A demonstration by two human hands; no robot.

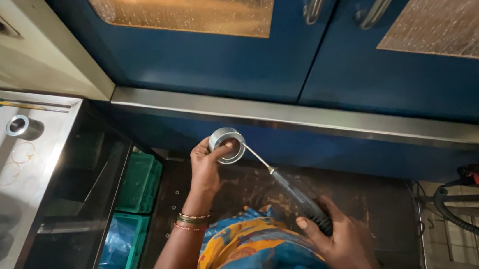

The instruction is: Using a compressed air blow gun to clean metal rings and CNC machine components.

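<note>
Bright orange-and-blue cloth (252,262) is filling the bottom edge, below two hands working at a blue cabinet (214,55).

Her right hand (343,241) is closing around the black handle of a spray gun (301,196), whose thin nozzle is touching a short metal ring (227,144); her bangled left hand (207,167) is pinching that ring just below the steel ledge (308,113). Similar rings (19,126) are sitting on the steel table at left.

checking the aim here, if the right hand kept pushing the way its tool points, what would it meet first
The right hand aims its air-gun nozzle up-left at the metal ring in the left hand. The tip looks at the ring's edge already; contact unclear.
</note>
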